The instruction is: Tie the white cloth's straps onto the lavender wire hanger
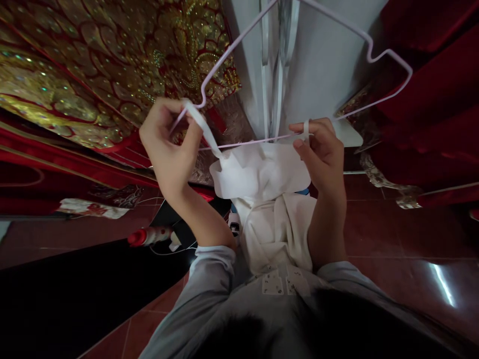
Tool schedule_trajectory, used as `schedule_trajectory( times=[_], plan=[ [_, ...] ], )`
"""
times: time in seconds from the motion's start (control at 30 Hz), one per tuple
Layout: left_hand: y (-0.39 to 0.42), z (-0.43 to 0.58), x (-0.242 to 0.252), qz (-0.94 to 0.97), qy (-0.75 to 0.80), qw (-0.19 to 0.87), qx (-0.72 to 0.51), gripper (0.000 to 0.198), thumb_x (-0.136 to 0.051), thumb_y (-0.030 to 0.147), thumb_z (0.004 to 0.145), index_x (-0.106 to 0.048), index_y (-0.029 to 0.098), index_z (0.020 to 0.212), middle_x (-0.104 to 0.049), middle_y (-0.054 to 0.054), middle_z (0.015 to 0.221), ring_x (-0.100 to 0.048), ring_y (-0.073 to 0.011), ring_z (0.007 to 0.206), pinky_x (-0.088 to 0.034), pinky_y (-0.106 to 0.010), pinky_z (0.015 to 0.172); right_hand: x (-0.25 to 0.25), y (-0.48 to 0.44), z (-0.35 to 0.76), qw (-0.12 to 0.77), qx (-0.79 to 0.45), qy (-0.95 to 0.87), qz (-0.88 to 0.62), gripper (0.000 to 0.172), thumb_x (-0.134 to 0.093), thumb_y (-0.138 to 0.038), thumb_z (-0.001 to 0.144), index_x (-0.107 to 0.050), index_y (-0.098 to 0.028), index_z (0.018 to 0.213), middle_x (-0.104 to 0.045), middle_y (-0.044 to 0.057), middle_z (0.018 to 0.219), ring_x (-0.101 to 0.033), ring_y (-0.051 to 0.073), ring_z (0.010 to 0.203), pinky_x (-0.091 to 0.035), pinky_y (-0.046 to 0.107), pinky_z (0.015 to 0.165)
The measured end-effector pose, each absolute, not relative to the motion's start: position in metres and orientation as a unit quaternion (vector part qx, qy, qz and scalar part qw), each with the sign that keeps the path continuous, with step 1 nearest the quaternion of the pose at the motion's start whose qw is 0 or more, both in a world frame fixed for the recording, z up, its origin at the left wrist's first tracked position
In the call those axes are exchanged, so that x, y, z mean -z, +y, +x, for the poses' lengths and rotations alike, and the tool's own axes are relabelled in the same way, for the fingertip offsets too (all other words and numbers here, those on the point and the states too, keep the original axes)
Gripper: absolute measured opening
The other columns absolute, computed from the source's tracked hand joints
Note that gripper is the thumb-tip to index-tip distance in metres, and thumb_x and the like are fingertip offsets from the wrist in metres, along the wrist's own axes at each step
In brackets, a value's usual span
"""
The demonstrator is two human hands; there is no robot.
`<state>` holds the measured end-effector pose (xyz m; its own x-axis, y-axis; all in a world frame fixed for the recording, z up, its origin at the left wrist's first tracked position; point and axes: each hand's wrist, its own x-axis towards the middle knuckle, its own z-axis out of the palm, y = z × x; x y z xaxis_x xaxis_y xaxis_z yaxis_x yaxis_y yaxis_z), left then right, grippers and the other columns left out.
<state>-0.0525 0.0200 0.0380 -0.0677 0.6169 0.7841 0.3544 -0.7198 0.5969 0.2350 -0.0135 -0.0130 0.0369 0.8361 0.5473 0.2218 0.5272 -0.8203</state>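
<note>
A thin pale-pink clothes hanger [239, 42] spans the view in front of me, its lower bar crossing above a white garment [262, 169] with narrow straps. With thumb and fingers, my left hand [168, 149] pinches the garment's left strap [204, 127] at the hanger's left corner. My right hand [325, 157] is at the lower bar, fingers curled, the right strap [306, 130] looped over its index finger and the thumb close beneath. The garment hangs down between my forearms, and its lower folds lie toward my body.
Gold-sequined red garments [112, 60] hang at the left, and dark red cloth [437, 89] hangs at the right. Behind the hanger stand pale panels with metal handles [277, 94]. A red-capped bottle [149, 236] lies on a black surface [93, 279] at lower left. The floor is red tile [377, 234].
</note>
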Motion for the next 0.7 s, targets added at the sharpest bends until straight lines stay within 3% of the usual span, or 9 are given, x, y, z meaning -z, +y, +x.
schedule_trajectory(
  times=[0.07, 0.17, 0.3, 0.4, 0.43, 0.5, 0.6, 0.7],
  plan=[
    [0.022, -0.053, -0.048, 0.697, 0.379, 0.134, -0.594, 0.028, -0.081, 0.036, 0.094, -0.072, 0.011, 0.088, -0.061, 0.000, 0.075, -0.053, -0.0101, 0.065, -0.042, -0.022, 0.063, 0.013, -0.014, 0.236, 0.584, -0.261, -0.650, -0.409, 0.021, -0.070, -0.043, 0.097, -0.077, -0.036, 0.116, -0.060, 0.000, 0.104, -0.044, 0.010, 0.069, -0.045, 0.031, 0.064],
    [0.021, -0.051, -0.052, 0.696, 0.367, 0.161, -0.596, 0.026, -0.079, 0.039, 0.096, -0.078, 0.012, 0.097, -0.065, -0.001, 0.077, -0.057, -0.0119, 0.068, -0.043, -0.024, 0.066, 0.014, -0.014, 0.236, 0.577, -0.260, -0.658, -0.407, 0.021, -0.069, -0.044, 0.098, -0.078, -0.037, 0.115, -0.059, 0.001, 0.103, -0.046, 0.010, 0.069, -0.049, 0.031, 0.065],
    [0.021, -0.035, -0.031, 0.568, 0.347, 0.180, -0.725, 0.014, -0.081, 0.030, 0.092, -0.079, 0.019, 0.101, -0.066, 0.000, 0.077, -0.057, -0.0122, 0.064, -0.047, -0.026, 0.064, 0.013, -0.015, 0.236, 0.605, -0.250, -0.637, -0.407, 0.028, -0.066, -0.048, 0.099, -0.075, -0.039, 0.124, -0.063, 0.002, 0.108, -0.054, 0.014, 0.076, -0.053, 0.034, 0.070],
    [0.020, -0.013, -0.007, 0.379, 0.340, 0.285, -0.812, 0.016, -0.078, 0.020, 0.089, -0.070, 0.020, 0.102, -0.066, 0.002, 0.075, -0.059, -0.0123, 0.062, -0.049, -0.025, 0.059, 0.013, -0.016, 0.234, 0.623, -0.277, -0.609, -0.404, 0.033, -0.059, -0.046, 0.101, -0.071, -0.042, 0.132, -0.069, 0.001, 0.114, -0.051, 0.014, 0.070, -0.050, 0.035, 0.066],
    [0.018, -0.005, 0.000, 0.317, 0.346, 0.325, -0.821, 0.007, -0.070, 0.023, 0.096, -0.067, 0.020, 0.103, -0.068, 0.000, 0.080, -0.064, -0.0127, 0.068, -0.051, -0.024, 0.064, 0.013, -0.017, 0.234, 0.625, -0.290, -0.605, -0.399, 0.034, -0.056, -0.043, 0.102, -0.071, -0.043, 0.133, -0.071, 0.000, 0.116, -0.049, 0.013, 0.066, -0.049, 0.035, 0.064],
    [0.012, 0.013, 0.010, 0.238, 0.374, 0.382, -0.811, 0.025, -0.046, 0.038, 0.111, -0.062, 0.021, 0.102, -0.073, -0.005, 0.096, -0.070, -0.0140, 0.087, -0.056, -0.025, 0.080, 0.015, -0.016, 0.234, 0.633, -0.300, -0.603, -0.381, 0.039, -0.049, -0.037, 0.102, -0.072, -0.044, 0.133, -0.075, -0.001, 0.118, -0.048, 0.012, 0.060, -0.048, 0.034, 0.061],
    [0.003, 0.033, 0.016, 0.261, 0.411, 0.374, -0.789, 0.034, -0.049, 0.054, 0.109, -0.055, 0.023, 0.097, -0.071, -0.006, 0.098, -0.070, -0.0165, 0.091, -0.055, -0.028, 0.086, 0.021, -0.011, 0.243, 0.668, -0.251, -0.589, -0.378, 0.047, -0.048, -0.026, 0.098, -0.074, -0.043, 0.133, -0.077, -0.002, 0.121, -0.059, 0.012, 0.062, -0.052, 0.035, 0.062],
    [-0.001, 0.037, 0.015, 0.309, 0.403, 0.348, -0.788, 0.035, -0.059, 0.053, 0.104, -0.050, 0.024, 0.087, -0.065, -0.003, 0.086, -0.067, -0.0168, 0.082, -0.053, -0.028, 0.082, 0.028, 0.001, 0.266, 0.750, -0.149, -0.500, -0.407, 0.049, -0.053, -0.013, 0.091, -0.080, -0.035, 0.125, -0.080, 0.002, 0.116, -0.068, 0.014, 0.069, -0.056, 0.033, 0.066]
  ],
)
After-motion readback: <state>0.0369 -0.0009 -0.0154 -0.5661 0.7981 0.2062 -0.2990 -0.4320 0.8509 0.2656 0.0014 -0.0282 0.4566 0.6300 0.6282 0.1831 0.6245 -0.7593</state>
